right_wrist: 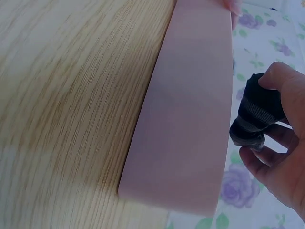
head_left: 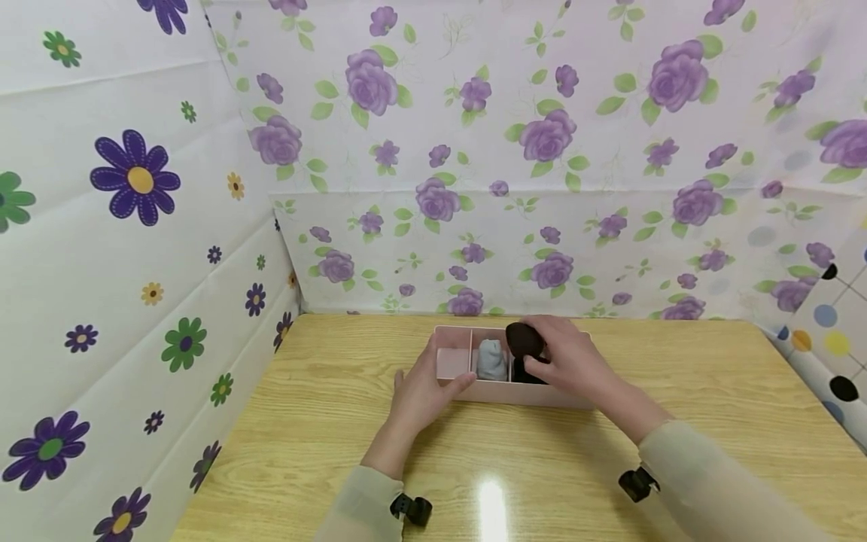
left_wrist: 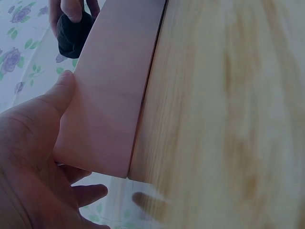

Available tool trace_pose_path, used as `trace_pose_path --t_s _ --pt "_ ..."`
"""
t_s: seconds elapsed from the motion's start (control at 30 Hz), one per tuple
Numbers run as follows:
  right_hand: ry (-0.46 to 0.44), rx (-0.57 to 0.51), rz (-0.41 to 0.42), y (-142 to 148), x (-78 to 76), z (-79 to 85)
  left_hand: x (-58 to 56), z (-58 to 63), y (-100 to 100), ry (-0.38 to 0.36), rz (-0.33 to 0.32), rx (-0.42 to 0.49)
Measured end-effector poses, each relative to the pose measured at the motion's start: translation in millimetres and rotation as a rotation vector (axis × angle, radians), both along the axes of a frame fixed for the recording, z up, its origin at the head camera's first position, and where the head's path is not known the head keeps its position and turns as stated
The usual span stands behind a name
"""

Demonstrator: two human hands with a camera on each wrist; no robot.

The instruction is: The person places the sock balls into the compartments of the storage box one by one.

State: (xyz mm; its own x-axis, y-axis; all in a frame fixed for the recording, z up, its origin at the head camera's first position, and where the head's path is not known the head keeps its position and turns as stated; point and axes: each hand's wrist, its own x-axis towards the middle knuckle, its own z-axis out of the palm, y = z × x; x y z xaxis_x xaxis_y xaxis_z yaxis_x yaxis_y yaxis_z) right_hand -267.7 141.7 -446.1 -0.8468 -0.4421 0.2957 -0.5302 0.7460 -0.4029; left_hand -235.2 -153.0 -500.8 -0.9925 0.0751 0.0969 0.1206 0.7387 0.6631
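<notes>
A long pink divided box (head_left: 528,393) stands on the table. Its leftmost compartment shows a bare pink floor; beside it sits a grey rolled sock (head_left: 491,361). Further right, a black bundle (head_left: 524,372) lies partly hidden under my right hand (head_left: 572,357). That hand pinches a dark rolled sock (head_left: 524,341) above the box; its ribbed knit shows on the sock (right_wrist: 259,112) in the right wrist view. My left hand (head_left: 421,391) rests at the box's left end, thumb at the front rim. In the left wrist view, the left hand's other fingers (left_wrist: 90,194) extend loosely past that end.
The wooden table (head_left: 325,421) carries the box near its back edge. A floral sheet (head_left: 420,150) hangs behind it, and a flower-patterned sheet (head_left: 115,248) covers the left side. Polka-dot cloth (head_left: 829,331) lies at the right.
</notes>
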Motion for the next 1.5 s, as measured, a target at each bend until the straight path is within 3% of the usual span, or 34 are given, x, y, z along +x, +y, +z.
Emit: trace_pose_path --t_s 0.3,0.8,1.07,1.33,1.5 --pt "-0.059 -0.054 0.065 -25.2 -0.3 1.7 0.2 0.1 -2.1 0.005 -0.002 -0.016" --pt "0.021 -0.048 0.135 -51.1 -8.8 -6.5 0.9 1.9 -0.4 0.017 -0.025 -0.018" --pt "0.114 -0.017 0.226 -59.7 -14.5 -8.0 1.6 1.3 -2.6 0.014 -0.033 -0.004" --pt "0.093 -0.002 0.232 -59.3 -12.6 -9.2 0.6 -0.7 -3.3 0.013 -0.033 -0.010" --pt "0.075 -0.010 0.278 -59.4 -12.9 -9.2 0.8 -1.5 -4.2 0.007 -0.035 -0.010"
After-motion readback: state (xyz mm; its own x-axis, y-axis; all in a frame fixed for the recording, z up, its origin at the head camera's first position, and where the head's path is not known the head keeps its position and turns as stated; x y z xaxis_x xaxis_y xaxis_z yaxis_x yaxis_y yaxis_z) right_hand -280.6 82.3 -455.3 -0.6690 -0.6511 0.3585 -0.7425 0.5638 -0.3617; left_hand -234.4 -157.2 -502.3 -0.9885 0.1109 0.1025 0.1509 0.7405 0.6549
